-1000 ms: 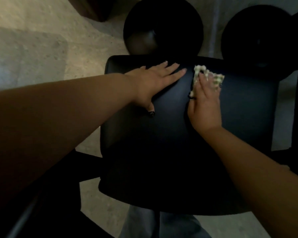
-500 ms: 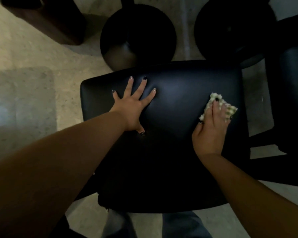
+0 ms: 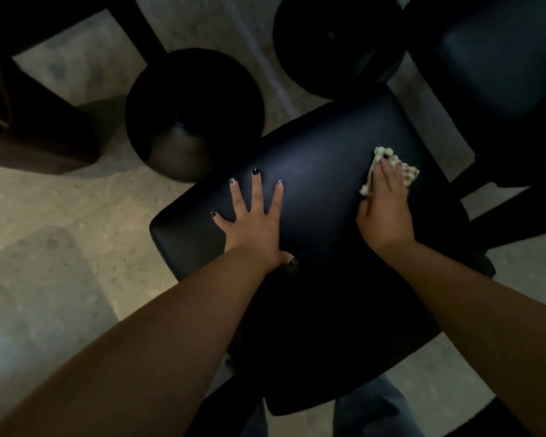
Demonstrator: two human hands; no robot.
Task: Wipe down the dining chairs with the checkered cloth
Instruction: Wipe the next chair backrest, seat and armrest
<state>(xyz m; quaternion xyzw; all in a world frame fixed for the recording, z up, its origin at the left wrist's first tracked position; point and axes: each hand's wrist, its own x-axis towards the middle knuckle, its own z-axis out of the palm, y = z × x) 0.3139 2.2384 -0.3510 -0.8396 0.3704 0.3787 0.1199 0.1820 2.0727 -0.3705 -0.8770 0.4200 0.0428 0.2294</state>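
Pressed checkered cloth flat under right hand near chair seat far-right edge; left hand fingers splayed wide, flat mid-seat.

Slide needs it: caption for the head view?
Right hand presses checkered cloth onto dark chair seat; left hand braces flat.

The chair seat looks like smooth dark leather or vinyl with a soft sheen where light falls on its far part. The cloth is woven fabric, matt and crumpled. The round base at far left has a dull satin gleam. The floor is matt, speckled stone or concrete.
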